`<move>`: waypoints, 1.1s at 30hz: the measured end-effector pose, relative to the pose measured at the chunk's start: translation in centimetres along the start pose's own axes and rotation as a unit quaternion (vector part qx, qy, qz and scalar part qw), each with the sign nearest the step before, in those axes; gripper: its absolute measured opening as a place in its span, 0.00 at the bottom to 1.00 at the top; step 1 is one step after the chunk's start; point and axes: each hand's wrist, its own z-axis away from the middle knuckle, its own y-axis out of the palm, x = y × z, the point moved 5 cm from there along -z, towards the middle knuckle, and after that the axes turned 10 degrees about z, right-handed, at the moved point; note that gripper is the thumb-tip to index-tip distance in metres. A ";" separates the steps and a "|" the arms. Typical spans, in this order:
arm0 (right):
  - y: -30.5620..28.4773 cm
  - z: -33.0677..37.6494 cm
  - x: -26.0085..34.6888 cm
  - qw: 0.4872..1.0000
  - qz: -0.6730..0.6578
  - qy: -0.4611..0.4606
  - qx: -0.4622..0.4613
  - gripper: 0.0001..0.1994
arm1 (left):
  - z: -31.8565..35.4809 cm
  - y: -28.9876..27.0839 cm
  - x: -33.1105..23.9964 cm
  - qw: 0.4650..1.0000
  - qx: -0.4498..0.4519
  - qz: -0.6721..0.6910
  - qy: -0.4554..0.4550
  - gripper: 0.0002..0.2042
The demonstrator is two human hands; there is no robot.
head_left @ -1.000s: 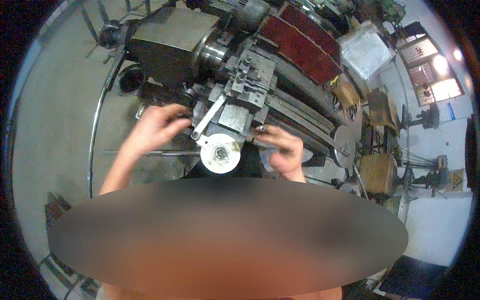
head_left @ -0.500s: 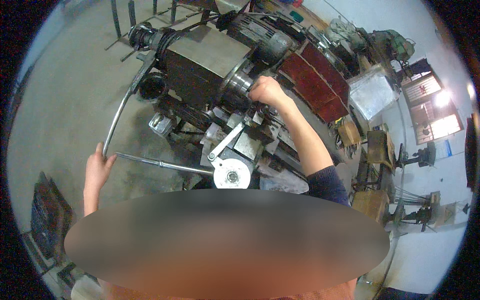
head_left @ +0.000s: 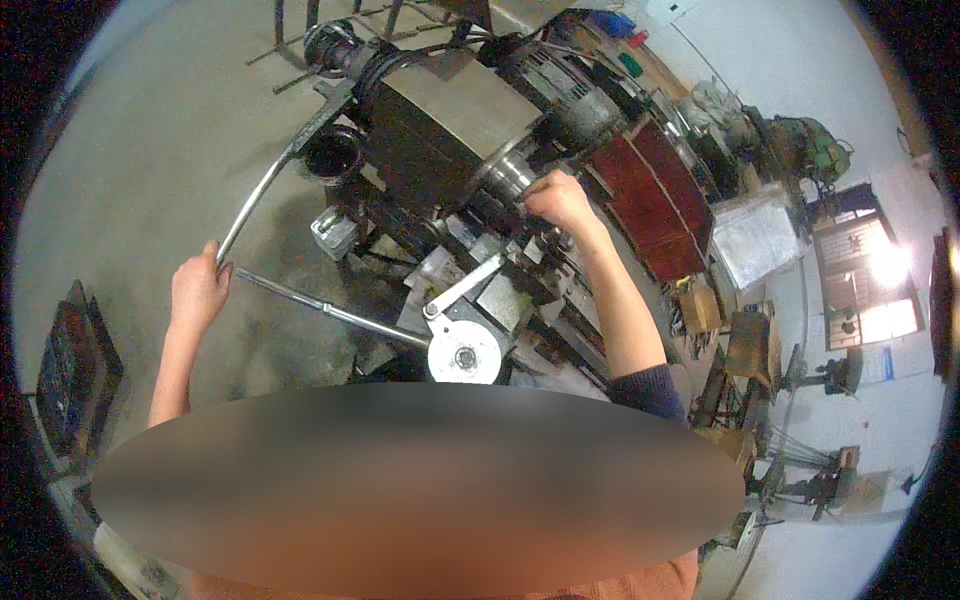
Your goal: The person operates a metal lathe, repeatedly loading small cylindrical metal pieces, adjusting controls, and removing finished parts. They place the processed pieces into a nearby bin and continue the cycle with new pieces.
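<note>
My left hand [head_left: 200, 291] is closed around the lower end of a long shiny metal lever [head_left: 253, 207], which slants up to the far left end of a small lathe [head_left: 440, 130]. Near its fingers is the free end of a second metal bar [head_left: 325, 309], which runs to a round pale disc [head_left: 464, 352] on the carriage. My right hand [head_left: 562, 201] is closed at the mouth of the bright steel spindle nose [head_left: 510, 174]. Whatever its fingers pinch is hidden behind them. A flat silver handle [head_left: 464, 287] lies across the tool slide between my arms.
Behind the lathe sit an electric motor [head_left: 575, 100] and a dark red cabinet [head_left: 652, 198]. A silvery sheet-covered box [head_left: 760, 238] stands to the right, with bench machines [head_left: 825, 375] along the wall. Dark panels [head_left: 80, 370] lean at the left. A blurred oval covers the lower middle.
The view has turned, so the lathe sits farther right and tilts more. My left hand keeps its grip on the lever, and my right hand stays at the spindle nose.
</note>
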 end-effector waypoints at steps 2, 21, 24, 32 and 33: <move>0.0 0.2 0.0 1.000 -0.023 0.013 0.016 0.15 | -0.3 0.4 0.9 0.999 0.014 -0.030 -0.005 0.12; -4.1 4.0 -0.8 0.985 -0.060 -0.003 -0.162 0.16 | -14.4 0.1 10.0 0.942 -0.277 -0.017 0.186 0.13; -5.8 9.7 -4.3 0.959 -0.141 0.025 -0.245 0.17 | -15.7 9.2 6.9 0.957 -0.160 0.232 0.071 0.11; -2.5 31.7 -13.6 0.905 -0.164 0.333 -0.208 0.14 | -14.8 25.5 -1.5 0.965 0.229 -0.028 0.125 0.11; -1.4 34.0 -14.5 0.898 -0.146 0.359 -0.208 0.13 | -15.1 25.5 -1.7 0.956 0.230 -0.089 0.158 0.09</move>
